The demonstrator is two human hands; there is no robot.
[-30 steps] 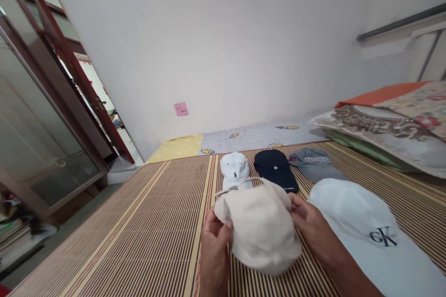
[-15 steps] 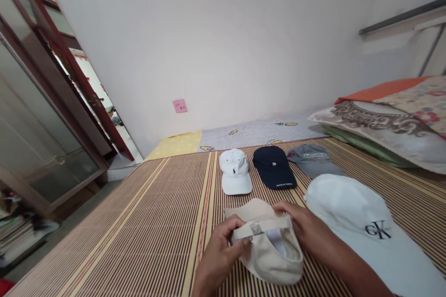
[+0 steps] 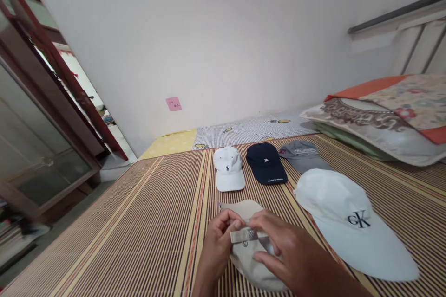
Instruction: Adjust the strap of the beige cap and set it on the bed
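Observation:
A beige cap lies on the striped mat in front of me, its back strap and metal buckle towards me and its brim pointing away. My left hand pinches the strap's left end between thumb and fingers. Across the right side of the cap lies my right hand, with its fingers at the strap by the buckle and its thumb lower down over the cap. That hand covers much of the cap's opening and right side.
A small white cap, a navy cap and a grey cap lie beyond my hands. On the right is a larger white cap with black letters. Pillows are stacked at the far right of the striped mat.
My right hand has moved left from the cap's right rim to the buckle. My left hand has shifted slightly up along the strap. The view has turned a little right.

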